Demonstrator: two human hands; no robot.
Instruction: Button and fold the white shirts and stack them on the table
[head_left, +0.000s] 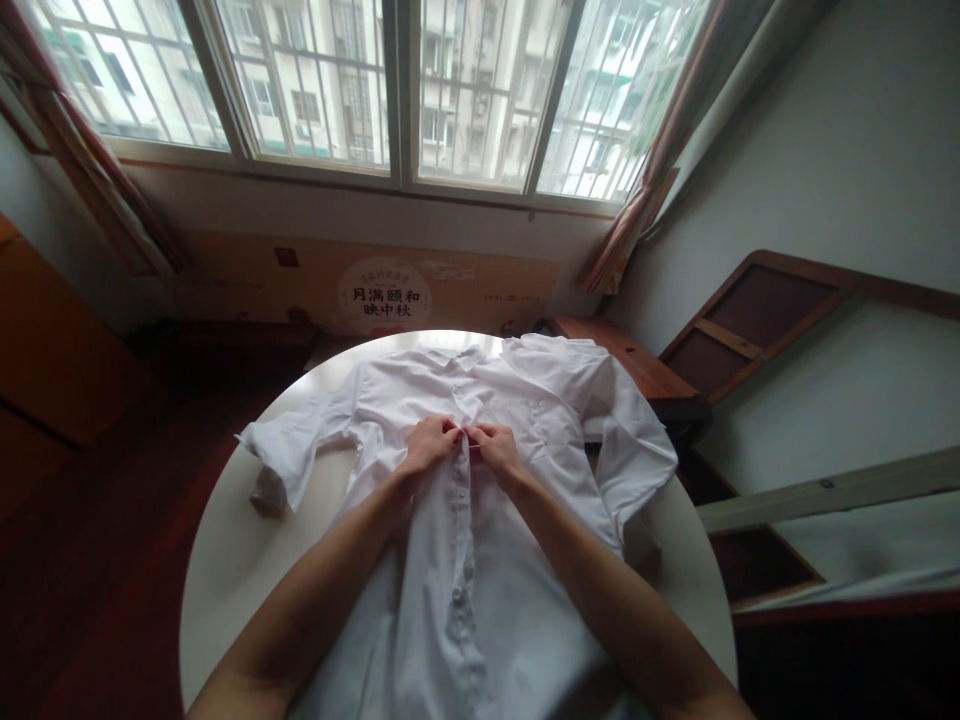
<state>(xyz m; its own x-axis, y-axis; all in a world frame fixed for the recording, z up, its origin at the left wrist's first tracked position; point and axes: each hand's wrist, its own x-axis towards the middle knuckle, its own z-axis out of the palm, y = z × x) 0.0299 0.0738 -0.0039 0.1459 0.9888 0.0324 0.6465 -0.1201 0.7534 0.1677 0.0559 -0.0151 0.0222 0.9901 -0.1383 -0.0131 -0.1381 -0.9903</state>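
A white button-up shirt lies spread front side up, its collar toward the window and its sleeves out to both sides. My left hand pinches the front placket at chest height. Right beside it, my right hand grips the other side of the placket, the fingertips of both hands nearly meeting. Whether a button sits between the fingers is too small to tell. Below my hands the buttoned strip runs down the middle toward me.
The shirt rests on a round white table. Behind it are a brown wooden bench and a printed cardboard panel under the barred window. A wooden-framed piece leans at the right wall.
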